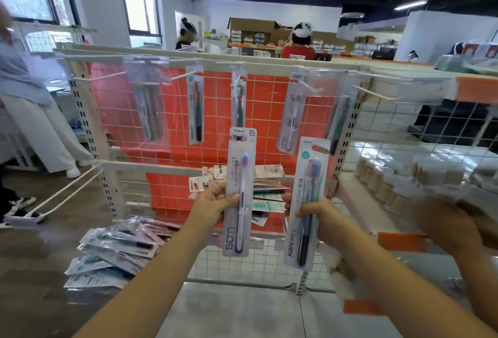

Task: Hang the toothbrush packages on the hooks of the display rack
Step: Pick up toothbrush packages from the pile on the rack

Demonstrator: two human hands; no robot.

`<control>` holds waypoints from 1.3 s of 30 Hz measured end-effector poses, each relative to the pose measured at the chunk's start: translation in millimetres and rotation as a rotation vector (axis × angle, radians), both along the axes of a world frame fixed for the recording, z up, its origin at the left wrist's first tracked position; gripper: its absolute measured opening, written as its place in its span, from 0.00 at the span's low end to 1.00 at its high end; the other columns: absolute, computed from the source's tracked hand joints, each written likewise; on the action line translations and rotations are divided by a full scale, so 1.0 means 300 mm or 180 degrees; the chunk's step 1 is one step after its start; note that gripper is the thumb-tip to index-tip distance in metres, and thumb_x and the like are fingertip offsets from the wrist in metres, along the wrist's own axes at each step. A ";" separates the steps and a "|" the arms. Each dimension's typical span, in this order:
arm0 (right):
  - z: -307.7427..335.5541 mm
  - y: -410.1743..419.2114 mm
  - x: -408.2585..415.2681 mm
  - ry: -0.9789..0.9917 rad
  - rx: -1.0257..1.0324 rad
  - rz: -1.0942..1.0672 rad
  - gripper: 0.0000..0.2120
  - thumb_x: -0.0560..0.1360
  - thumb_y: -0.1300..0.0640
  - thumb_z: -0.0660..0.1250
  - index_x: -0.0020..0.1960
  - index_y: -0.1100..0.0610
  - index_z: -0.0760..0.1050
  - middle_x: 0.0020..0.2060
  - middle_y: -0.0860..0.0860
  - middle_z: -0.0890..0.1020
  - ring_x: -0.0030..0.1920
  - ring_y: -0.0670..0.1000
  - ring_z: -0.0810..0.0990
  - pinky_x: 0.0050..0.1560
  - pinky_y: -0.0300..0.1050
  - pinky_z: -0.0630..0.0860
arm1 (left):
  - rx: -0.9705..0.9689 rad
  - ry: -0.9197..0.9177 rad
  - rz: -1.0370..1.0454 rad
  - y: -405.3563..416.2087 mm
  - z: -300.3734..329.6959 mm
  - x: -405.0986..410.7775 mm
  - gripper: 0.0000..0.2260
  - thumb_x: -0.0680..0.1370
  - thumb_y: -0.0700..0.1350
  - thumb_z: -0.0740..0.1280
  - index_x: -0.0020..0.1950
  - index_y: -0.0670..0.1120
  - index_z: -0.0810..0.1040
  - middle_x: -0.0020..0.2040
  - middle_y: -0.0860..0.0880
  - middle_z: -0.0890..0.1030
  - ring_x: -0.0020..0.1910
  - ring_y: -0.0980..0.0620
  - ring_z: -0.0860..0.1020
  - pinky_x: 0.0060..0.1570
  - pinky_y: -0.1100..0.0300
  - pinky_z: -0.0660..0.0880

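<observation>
While held upright before the rack, two toothbrush packages: a white-handled one [239, 192] pinched at mid-length in the left hand [215, 202], a blue-bristled one [307, 204] gripped round the middle by the right hand [322, 219]. Just behind the left hand, a fan of further packages [265, 192] in the same grasp. Farther back, five packages [194, 104] already hanging from white hooks [181, 76] on the display rack [269, 66], red grid panel [264, 95] behind. Near left, on the floor, a loose heap of packages [116, 252]. Far left, a standing person in pale trousers [45, 127].
</observation>
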State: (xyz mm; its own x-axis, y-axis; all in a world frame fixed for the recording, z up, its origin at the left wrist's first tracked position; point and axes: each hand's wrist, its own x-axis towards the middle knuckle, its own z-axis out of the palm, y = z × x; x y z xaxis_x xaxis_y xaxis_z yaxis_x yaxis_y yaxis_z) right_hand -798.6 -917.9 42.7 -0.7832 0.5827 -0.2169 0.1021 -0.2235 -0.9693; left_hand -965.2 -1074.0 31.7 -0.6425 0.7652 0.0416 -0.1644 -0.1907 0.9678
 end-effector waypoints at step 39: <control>0.001 -0.072 0.009 0.0164 -0.0008 -0.0094 0.14 0.71 0.73 0.65 0.53 0.61 0.75 0.49 0.60 0.82 0.51 0.61 0.81 0.56 0.57 0.76 | -0.0312 0.0120 0.0253 -0.075 -0.025 0.056 0.09 0.74 0.34 0.66 0.50 0.46 0.79 0.36 0.50 0.84 0.35 0.54 0.83 0.36 0.58 0.80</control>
State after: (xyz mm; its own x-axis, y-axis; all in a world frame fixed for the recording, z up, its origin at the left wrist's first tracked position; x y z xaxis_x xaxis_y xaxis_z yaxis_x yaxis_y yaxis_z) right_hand -795.9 -939.5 43.1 -0.7758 0.6052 -0.1782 0.0453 -0.2283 -0.9725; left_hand -948.4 -1096.6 24.0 -0.7007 0.7134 -0.0055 -0.1156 -0.1059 0.9876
